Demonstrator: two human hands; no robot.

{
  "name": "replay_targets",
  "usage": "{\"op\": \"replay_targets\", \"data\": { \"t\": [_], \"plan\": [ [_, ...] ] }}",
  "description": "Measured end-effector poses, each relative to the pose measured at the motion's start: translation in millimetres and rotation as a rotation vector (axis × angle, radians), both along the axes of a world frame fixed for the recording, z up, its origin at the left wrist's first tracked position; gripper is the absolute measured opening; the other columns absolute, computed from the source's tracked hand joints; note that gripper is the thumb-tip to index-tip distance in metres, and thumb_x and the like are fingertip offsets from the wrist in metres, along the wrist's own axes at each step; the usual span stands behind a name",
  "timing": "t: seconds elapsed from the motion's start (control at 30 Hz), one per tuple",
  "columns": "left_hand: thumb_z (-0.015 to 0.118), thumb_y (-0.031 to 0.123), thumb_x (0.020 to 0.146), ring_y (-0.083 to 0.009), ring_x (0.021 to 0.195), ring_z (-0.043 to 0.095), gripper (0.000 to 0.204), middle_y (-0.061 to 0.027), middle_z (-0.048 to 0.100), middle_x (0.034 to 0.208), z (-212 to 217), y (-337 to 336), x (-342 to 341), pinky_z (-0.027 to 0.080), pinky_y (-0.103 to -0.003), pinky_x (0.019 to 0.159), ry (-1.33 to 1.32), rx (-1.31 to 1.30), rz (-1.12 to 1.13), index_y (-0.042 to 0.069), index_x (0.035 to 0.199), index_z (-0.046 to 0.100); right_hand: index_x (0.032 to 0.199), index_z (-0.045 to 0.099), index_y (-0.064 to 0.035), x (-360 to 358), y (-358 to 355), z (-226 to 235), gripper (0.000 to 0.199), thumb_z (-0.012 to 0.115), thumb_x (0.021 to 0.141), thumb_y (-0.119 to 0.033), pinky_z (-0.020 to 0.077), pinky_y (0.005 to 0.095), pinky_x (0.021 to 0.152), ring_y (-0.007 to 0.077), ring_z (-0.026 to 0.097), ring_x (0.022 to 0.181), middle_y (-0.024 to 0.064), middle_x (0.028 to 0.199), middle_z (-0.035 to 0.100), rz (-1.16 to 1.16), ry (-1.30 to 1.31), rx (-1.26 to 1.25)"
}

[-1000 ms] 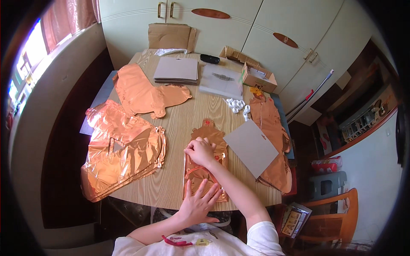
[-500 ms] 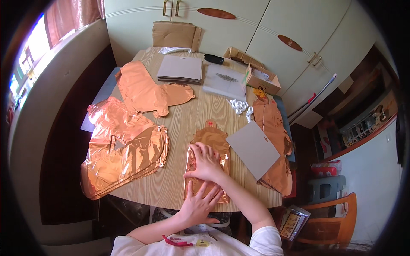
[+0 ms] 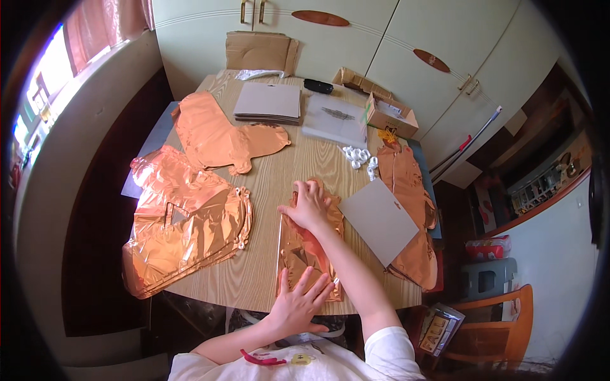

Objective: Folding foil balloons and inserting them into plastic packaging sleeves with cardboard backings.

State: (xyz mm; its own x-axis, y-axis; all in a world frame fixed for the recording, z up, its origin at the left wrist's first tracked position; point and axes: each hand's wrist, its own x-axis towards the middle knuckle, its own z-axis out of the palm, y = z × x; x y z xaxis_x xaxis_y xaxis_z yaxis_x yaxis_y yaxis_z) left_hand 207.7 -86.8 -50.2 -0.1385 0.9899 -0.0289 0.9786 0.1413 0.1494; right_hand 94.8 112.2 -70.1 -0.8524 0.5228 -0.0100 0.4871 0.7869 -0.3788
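Observation:
A folded copper-coloured foil balloon (image 3: 298, 244) lies lengthwise on the wooden table (image 3: 260, 267) in front of me. My right hand (image 3: 309, 208) rests on its far part, fingers bent over the foil and thumb spread to the left. Part of the balloon's far end is hidden under those fingers. Nearer to me, my left hand (image 3: 298, 306) lies at the balloon's near end with its fingers stretched and spread. Just right of the balloon is a grey card sheet (image 3: 381, 222), tilted, partly over another stack of copper foil balloons (image 3: 405, 184).
More copper foil balloons (image 3: 184, 228) are piled at the left, with flat matte ones (image 3: 219, 133) behind. Farther back are a stack of grey cards (image 3: 267, 101), clear plastic bags (image 3: 333, 124), white ribbon rolls (image 3: 356, 156) and a small open carton (image 3: 391, 117).
My right hand has slid away from me along the balloon to its far end, which it now partly covers. My left hand has stayed almost in place.

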Motion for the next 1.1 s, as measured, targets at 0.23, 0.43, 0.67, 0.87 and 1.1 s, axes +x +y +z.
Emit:
{"op": "replay_targets", "data": {
  "t": [0.23,0.43,0.67,0.87,1.1],
  "plan": [
    [0.051,0.082,0.072,-0.0387,0.145,0.022,0.106,-0.0075,0.032,0.156,-2,-1,1,0.013,-0.077,0.104,0.008,0.03,0.009,0.016,0.152,0.031,0.126,0.052,-0.0102,44,76,10,0.067,0.074,0.078,-0.05,0.0353,0.0551,0.098,0.0317,0.049,0.121,0.0131,0.13,0.051,0.013,0.281,0.285],
    [0.05,0.083,0.073,-0.0378,0.145,0.023,0.107,-0.008,0.034,0.155,-4,0,3,0.013,-0.077,0.105,-0.002,0.051,0.011,0.014,0.152,0.03,0.146,0.036,-0.0118,157,167,56,0.104,0.08,0.065,-0.06,0.0261,0.059,0.109,0.0358,0.037,0.137,0.017,0.147,0.039,-0.277,-0.306,0.161],
    [0.046,0.084,0.074,-0.0385,0.144,0.025,0.106,-0.0084,0.036,0.153,-7,2,5,0.013,-0.078,0.104,0.032,0.113,-0.004,0.011,0.149,0.035,0.136,0.047,-0.0082,184,207,25,0.081,0.082,0.07,-0.039,0.0453,0.0434,0.096,0.0329,0.059,0.116,0.0194,0.122,0.061,-0.321,-0.131,-0.046],
    [0.053,0.076,0.078,-0.0387,0.142,0.028,0.099,-0.0138,0.039,0.15,-11,-12,4,0.013,-0.073,0.107,-0.017,0.245,0.018,0.006,0.145,0.039,0.112,0.064,-0.0019,191,196,100,0.022,0.061,0.092,-0.012,0.0488,0.0283,0.074,0.0128,0.062,0.082,0.0076,0.093,0.069,-0.13,0.449,-0.392],
    [0.065,0.052,0.083,-0.0368,0.133,0.043,0.07,-0.0155,0.047,0.14,5,-63,4,0.021,-0.065,0.111,-0.041,1.058,0.159,0.004,0.133,0.052,0.114,0.067,-0.0058,176,68,163,0.026,0.061,0.089,-0.002,0.054,0.0309,0.079,0.0181,0.069,0.091,0.0102,0.104,0.071,0.3,0.329,-0.351]
  ]
}}
